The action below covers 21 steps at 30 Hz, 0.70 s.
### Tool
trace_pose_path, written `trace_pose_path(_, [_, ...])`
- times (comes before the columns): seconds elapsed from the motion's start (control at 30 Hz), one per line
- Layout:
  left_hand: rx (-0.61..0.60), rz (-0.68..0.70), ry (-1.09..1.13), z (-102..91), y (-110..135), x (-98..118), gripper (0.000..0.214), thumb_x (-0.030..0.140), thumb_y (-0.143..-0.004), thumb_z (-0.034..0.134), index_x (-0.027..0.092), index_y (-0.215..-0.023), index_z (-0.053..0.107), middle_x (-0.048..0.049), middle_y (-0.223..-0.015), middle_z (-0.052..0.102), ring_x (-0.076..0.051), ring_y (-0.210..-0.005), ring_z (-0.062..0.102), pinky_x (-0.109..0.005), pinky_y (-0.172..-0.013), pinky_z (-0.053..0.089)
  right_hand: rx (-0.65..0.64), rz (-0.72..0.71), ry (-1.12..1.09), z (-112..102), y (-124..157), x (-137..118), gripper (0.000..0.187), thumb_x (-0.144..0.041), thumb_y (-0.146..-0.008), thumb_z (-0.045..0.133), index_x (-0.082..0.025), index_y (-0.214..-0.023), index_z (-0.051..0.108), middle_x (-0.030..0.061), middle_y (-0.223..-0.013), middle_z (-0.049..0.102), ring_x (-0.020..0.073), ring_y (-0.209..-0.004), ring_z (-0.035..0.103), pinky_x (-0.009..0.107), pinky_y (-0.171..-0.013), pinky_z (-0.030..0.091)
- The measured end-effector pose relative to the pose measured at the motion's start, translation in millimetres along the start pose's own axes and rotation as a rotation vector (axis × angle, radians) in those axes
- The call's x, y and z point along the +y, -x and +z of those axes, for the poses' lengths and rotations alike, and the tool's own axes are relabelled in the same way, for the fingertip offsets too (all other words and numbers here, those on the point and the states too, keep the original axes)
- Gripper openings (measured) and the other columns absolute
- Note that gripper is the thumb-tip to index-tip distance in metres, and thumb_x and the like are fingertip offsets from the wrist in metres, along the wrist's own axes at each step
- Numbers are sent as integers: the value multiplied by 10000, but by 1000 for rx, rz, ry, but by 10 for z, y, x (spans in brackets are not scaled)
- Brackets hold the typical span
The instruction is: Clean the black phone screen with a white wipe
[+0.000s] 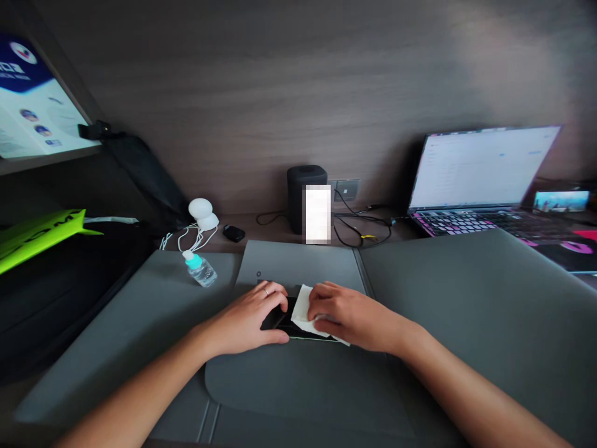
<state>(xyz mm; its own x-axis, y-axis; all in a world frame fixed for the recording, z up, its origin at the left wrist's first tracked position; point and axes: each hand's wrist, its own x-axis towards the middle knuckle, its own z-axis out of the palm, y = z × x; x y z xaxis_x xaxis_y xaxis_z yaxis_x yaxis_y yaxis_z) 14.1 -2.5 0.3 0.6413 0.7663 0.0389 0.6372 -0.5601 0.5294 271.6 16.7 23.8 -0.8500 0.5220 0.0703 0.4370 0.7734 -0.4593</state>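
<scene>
A phone (293,328) with a glossy black screen lies sideways on a grey folder-like case (303,386). My left hand (247,318) grips its left end, with the thumb on the near edge and the fingers curled over the far side. In my right hand (352,314) is a folded white tissue (302,309), pressed onto the phone's screen and covering much of its right part. A small clear spray bottle (201,270) with a turquoise collar stands to the left, beyond my left hand.
Behind the case stands a black cylindrical speaker (295,202), partly masked by a white blurred patch. An open laptop (480,171) is at the right. White round device (201,211), black fob (234,233), cables (364,231) and black bag (69,298) lie around.
</scene>
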Motion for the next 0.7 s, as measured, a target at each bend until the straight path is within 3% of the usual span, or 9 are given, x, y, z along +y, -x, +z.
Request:
trace_pose_path(0.17, [2, -9, -5, -3, 1, 9, 290, 279, -806, 735, 256, -1009, 529, -43, -1278, 524, -265, -1199, 489, -393, -983, 427, 26, 38, 49, 13, -2, 21, 124, -124, -914, 556, -169, -922, 672, 80, -1016, 616, 200, -963, 578, 326, -839, 461])
trace_pose_path(0.37, [9, -10, -3, 4, -10, 9, 314, 291, -793, 754, 259, -1018, 538, -36, -1226, 545, -267, -1158, 506, -390, -962, 435, 49, -46, 31, 99, -86, -35, 157, -123, -927, 534, -175, -978, 673, 80, -1079, 624, 197, -996, 579, 325, -893, 459])
trace_pose_path(0.53, [27, -3, 13, 8, 0, 4, 423, 280, -790, 761, 265, -1127, 507, -42, -1224, 555, -267, -1162, 511, -379, -963, 437, 55, 4, 55, 86, -77, -15, 149, -164, -937, 535, -167, -930, 683, 83, -1005, 644, 202, -954, 590, 325, -844, 474])
trace_pose_path(0.7, [22, -35, 23, 20, 16, -13, 647, 323, -793, 759, 303, -1341, 413, -62, -1319, 518, -303, -1245, 473, -433, -1021, 409, 33, -100, 10, 87, -67, -43, 228, -208, -927, 579, -157, -1135, 657, 103, -1188, 613, 223, -1116, 557, 359, -989, 434])
